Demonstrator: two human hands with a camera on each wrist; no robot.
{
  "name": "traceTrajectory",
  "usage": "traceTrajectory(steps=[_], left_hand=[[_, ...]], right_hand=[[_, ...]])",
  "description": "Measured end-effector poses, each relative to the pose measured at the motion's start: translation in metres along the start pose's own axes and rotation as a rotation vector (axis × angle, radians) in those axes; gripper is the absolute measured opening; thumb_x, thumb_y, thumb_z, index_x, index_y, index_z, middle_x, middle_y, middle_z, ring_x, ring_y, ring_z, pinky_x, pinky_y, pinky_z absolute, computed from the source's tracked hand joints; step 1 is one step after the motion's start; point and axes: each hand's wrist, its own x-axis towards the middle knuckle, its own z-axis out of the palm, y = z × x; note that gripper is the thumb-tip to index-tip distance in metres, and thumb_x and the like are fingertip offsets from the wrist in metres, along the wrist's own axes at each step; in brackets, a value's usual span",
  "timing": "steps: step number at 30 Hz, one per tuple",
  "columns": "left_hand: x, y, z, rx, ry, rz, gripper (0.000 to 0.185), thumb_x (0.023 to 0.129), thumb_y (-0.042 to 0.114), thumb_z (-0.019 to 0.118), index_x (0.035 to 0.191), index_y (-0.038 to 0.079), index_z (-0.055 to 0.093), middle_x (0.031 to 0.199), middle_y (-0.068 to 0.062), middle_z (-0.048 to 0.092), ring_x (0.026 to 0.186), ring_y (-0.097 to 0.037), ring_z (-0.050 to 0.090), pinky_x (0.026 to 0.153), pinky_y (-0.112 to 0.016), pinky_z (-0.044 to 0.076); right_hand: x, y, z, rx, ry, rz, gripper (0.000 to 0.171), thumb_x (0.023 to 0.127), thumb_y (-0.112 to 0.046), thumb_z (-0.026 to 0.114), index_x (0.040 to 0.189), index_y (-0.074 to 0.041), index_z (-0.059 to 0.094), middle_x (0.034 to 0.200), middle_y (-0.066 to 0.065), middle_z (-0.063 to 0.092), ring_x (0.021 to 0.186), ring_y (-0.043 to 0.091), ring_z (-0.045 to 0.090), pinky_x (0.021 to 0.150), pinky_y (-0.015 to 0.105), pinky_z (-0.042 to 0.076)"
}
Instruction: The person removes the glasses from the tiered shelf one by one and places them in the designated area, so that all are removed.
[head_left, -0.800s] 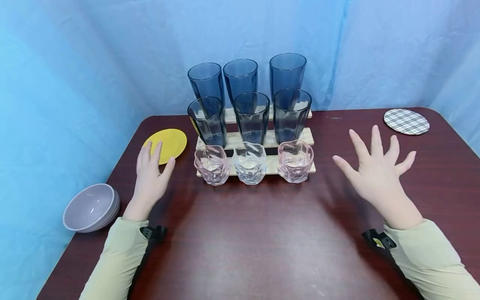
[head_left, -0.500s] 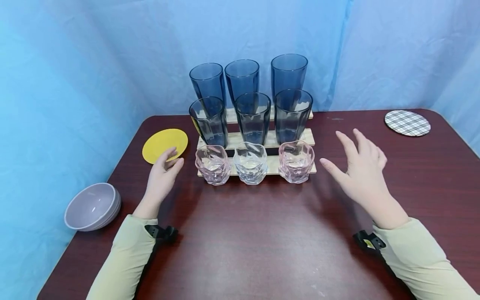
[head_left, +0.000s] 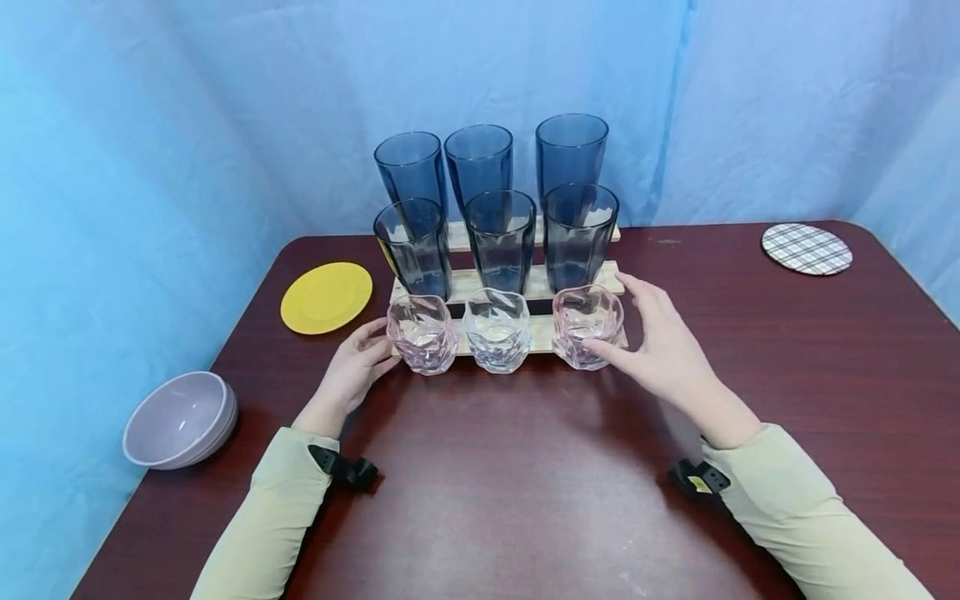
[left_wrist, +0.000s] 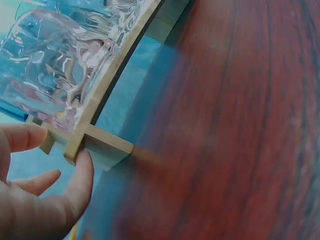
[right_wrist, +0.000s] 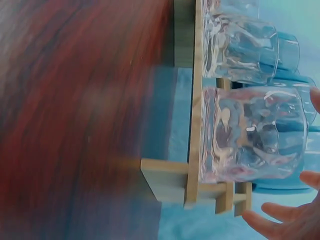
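Dark red wood ran under everything, a table [head_left: 525,483] backed by blue cloth. Nearest me, 2 pale green sleeves reached forward. The left hand [head_left: 352,371] had come in from beside the yellow plate [head_left: 326,297] and now sat at the left end of the wooden rack [head_left: 618,283]; the left wrist view showed its thumb and fingers loosely spread, touching the rack's corner post but not clamped round it. The right hand [head_left: 663,350] had swung in from open table and closed up to the right end, fingers relaxed, thumb just touching the pink glass [head_left: 587,325] there. Neither hand had hold of anything yet. Both arriving at opposite ends suggested, to my eye, that the rack itself was about to be handled. It stood mid-table, carrying 3 low glasses in front, 3 dark tumblers [head_left: 501,237] behind, 3 taller ones at the back. Off left sat grey bowls [head_left: 180,419]; far right, a plaid coaster [head_left: 806,248].
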Motion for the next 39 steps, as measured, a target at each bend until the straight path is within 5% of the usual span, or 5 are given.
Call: traceTrajectory(steps=[5,13,26,39], left_hand=[[0.002,-0.008,-0.005,-0.098,-0.059,-0.016,0.054,0.099,0.001,0.038,0.148,-0.004,0.018,0.103,0.004,0.052,0.09,0.001,0.057,0.082,-0.014,0.049],[0.005,-0.019,-0.018,-0.262,-0.134,-0.018,0.055,0.097,-0.007,0.035,0.148,-0.008,0.012,0.098,0.007,0.06,0.087,-0.001,0.061,0.08,-0.014,0.05],[0.006,-0.025,-0.023,-0.323,-0.173,-0.032,0.059,0.095,-0.013,0.033,0.148,-0.009,0.008,0.103,0.002,0.052,0.088,-0.002,0.06,0.081,-0.012,0.049],[0.004,-0.023,-0.023,-0.318,-0.162,-0.047,0.059,0.095,-0.012,0.036,0.148,-0.008,0.01,0.103,0.002,0.05,0.089,-0.002,0.059,0.081,-0.012,0.049]], right_hand=[[0.004,-0.003,0.006,0.148,-0.038,0.091,0.095,0.071,-0.022,0.083,0.146,-0.004,0.027,0.132,0.022,0.047,0.117,0.037,0.052,0.096,0.054,0.04],[0.008,0.002,0.014,0.302,-0.096,0.196,0.096,0.071,-0.017,0.083,0.147,-0.011,0.024,0.133,0.02,0.049,0.121,0.036,0.051,0.096,0.05,0.045],[0.009,0.006,0.018,0.299,-0.072,0.189,0.094,0.066,-0.014,0.086,0.142,-0.01,0.031,0.126,0.018,0.054,0.114,0.029,0.053,0.088,0.027,0.041],[0.012,0.002,0.017,0.196,-0.056,0.17,0.087,0.062,-0.022,0.088,0.133,-0.009,0.041,0.12,0.016,0.058,0.107,0.03,0.056,0.087,0.045,0.045]])
